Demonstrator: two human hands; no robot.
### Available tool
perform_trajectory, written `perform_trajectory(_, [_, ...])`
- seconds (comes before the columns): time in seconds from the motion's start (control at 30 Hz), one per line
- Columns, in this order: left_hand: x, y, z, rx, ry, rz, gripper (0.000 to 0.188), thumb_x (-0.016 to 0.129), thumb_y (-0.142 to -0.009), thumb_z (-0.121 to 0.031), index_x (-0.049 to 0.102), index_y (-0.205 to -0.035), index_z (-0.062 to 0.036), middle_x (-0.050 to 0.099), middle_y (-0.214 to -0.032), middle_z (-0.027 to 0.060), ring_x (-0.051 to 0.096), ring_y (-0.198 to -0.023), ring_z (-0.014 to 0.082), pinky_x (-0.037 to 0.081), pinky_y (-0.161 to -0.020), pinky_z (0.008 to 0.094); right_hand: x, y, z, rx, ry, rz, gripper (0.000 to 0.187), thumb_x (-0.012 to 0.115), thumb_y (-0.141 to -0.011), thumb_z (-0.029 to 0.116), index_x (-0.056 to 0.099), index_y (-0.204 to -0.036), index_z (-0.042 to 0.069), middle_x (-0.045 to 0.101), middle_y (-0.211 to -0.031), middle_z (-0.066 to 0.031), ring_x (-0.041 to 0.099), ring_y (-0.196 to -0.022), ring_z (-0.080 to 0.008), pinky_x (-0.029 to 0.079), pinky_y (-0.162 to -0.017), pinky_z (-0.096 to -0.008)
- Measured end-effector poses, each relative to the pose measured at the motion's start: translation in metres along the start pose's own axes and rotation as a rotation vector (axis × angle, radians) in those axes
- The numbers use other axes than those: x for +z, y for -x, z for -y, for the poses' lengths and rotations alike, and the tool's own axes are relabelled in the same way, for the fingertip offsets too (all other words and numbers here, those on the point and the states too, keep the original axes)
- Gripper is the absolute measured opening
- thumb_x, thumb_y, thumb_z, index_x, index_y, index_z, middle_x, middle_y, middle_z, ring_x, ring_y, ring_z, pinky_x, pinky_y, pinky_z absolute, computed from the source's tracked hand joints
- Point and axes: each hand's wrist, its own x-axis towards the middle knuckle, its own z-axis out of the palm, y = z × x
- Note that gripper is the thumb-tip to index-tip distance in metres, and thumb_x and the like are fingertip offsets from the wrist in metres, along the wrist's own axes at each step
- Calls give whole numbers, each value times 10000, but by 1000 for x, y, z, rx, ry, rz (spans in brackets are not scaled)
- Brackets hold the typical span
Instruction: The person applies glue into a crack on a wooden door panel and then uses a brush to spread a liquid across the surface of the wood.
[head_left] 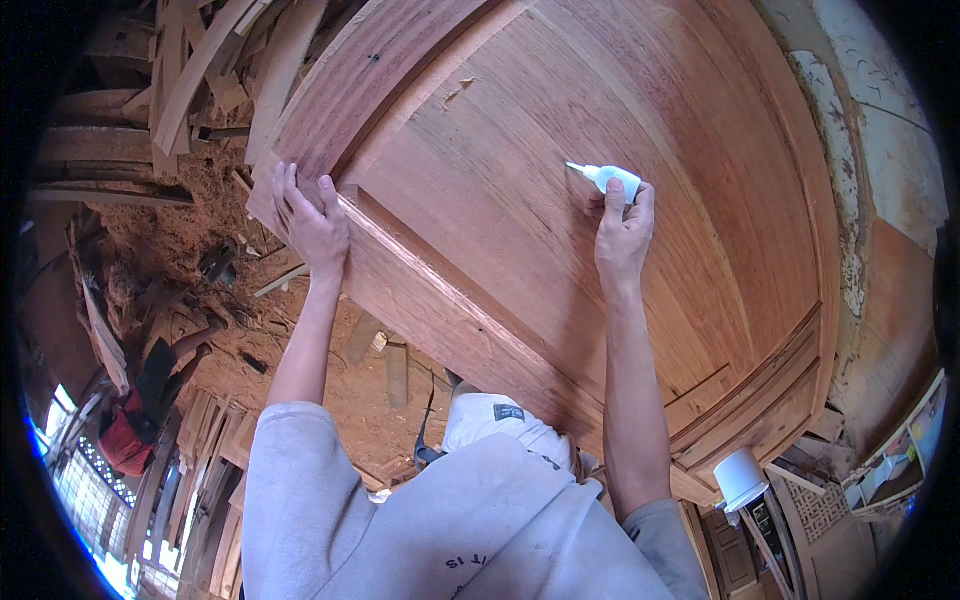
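Note:
A small white glue bottle (613,182) with a narrow pointed nozzle is pinched in my right hand (625,235). It lies tilted on its side just over the panel of a large wooden door (540,200), its nozzle pointing left; whether the tip touches the wood I cannot tell. My left hand (316,225) rests with spread fingers on the door's frame, at the corner near the left end of a raised edge strip (440,270). A small torn or chipped patch (461,93) shows on the panel farther away.
Wood offcuts (200,70) are heaped at the far left above a sawdust-covered floor (290,345). Another person in a red garment (128,435) is at the lower left. A white bucket (740,478) stands by the door's right corner. Planks (205,460) lean at the lower left.

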Motion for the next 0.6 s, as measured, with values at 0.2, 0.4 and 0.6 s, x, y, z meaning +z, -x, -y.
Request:
perform_trajectory(0.2, [2, 2, 1, -36, 15, 12, 539, 527, -999, -372, 458, -1355, 26, 437, -1457, 223, 387, -1373, 367, 300, -1142, 452, 4, 3, 5, -1, -26, -31, 255, 567, -1023, 272, 527, -971, 26, 632, -839, -39, 587, -736, -92, 474, -652, -267])
perform_trajectory(0.4, [1, 1, -1, -17, -8, 7, 534, 525, -1002, -367, 459, -1360, 24, 436, -1460, 219, 381, -1379, 359, 298, -1145, 450, 3, 3, -1, -26, -80, -31, 233, 570, -1021, 248, 522, -955, 30, 625, -796, -36, 586, -687, -88, 472, -624, -259])
perform_trajectory(0.6, [2, 2, 1, 2, 8, 6, 526, 522, -1006, -363, 455, -1366, 15, 434, -1462, 217, 383, -1378, 356, 299, -1146, 448, 3, 3, -2, -28, -41, -41, 232, 576, -1017, 247, 527, -964, 27, 639, -798, -44, 602, -684, -92, 480, -616, -261])
